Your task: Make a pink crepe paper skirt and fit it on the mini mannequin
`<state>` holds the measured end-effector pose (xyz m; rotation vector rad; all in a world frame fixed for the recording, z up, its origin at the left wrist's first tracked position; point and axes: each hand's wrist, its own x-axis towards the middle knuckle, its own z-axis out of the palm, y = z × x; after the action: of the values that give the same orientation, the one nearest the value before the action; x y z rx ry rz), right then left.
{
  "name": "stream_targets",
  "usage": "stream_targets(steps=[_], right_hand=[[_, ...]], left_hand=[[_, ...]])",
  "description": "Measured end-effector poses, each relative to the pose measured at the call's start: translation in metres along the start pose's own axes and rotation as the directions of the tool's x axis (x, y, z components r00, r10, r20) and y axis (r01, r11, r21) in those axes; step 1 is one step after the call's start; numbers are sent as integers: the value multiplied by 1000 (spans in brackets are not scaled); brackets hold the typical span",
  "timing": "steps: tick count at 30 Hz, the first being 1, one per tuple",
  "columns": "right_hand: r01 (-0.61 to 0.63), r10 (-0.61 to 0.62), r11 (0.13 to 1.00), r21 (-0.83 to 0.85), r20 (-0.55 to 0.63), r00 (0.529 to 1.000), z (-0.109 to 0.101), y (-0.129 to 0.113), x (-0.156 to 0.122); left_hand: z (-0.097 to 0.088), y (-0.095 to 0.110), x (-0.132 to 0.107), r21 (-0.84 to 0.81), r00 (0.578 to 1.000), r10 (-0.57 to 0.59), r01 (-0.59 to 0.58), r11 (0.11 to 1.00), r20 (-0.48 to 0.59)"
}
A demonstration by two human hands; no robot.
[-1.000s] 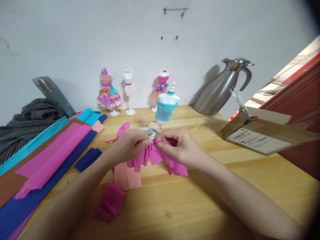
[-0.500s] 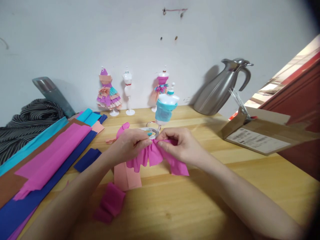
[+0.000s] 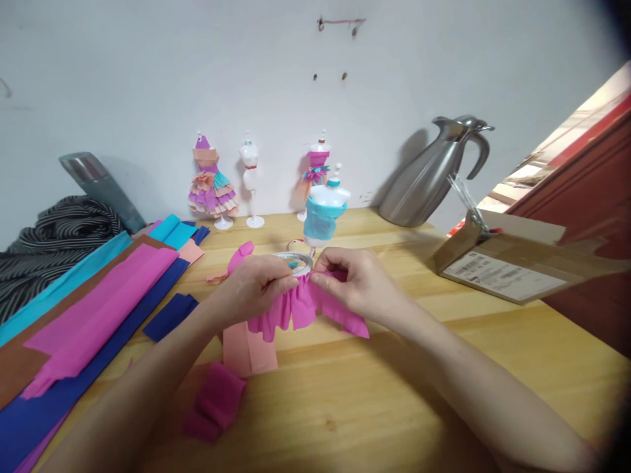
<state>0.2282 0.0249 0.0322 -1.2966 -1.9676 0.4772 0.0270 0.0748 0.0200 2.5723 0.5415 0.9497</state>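
A strip of pink crepe paper (image 3: 293, 310), gathered into pleats along its top edge, hangs between my two hands above the table. My left hand (image 3: 259, 284) is closed, pinching the pleated end between thumb and fingers. The top edge is also gripped by my right hand (image 3: 352, 279), and a flat, unpleated tail trails below it. Just behind my fingers lies a roll of tape (image 3: 302, 260), partly hidden. Beyond it stands a small dress form (image 3: 325, 213) with a light blue wrap round its body. A peach paper piece (image 3: 251, 351) lies beneath the pleats.
Stacked crepe paper sheets (image 3: 106, 292) cover the left side, beside a striped cloth (image 3: 73, 226). Three more small forms, one in a ruffled dress (image 3: 211, 187), stand by the wall. A steel jug (image 3: 428, 177) and cardboard box (image 3: 513, 256) are at right. A magenta piece (image 3: 219, 397) lies in front.
My right hand has shifted slightly toward the left, and the loose tail of the pink paper has swung up a little. Both hands keep their pinch. The whole view has drifted slightly left.
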Motion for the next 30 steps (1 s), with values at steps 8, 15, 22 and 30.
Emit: stream_targets(steps=[8,15,22,30], right_hand=[[14,-14,999,48,-7,1000,3,4,1],[-6,6,999,45,-4,1000,6,6,1],[-25,23,998,57,37,999,-1,1,0],[-70,34,958,277,131,991,1,-4,-2]], left_hand=[[2,-1,-1,8,1000,9,-9,1000,-3],[2,-1,-1,18,999,44,-44,999,-11],[0,-2,-1,59,1000,-2,3,998,-19],[2,-1,0,24,999,27,-26,999,-33]])
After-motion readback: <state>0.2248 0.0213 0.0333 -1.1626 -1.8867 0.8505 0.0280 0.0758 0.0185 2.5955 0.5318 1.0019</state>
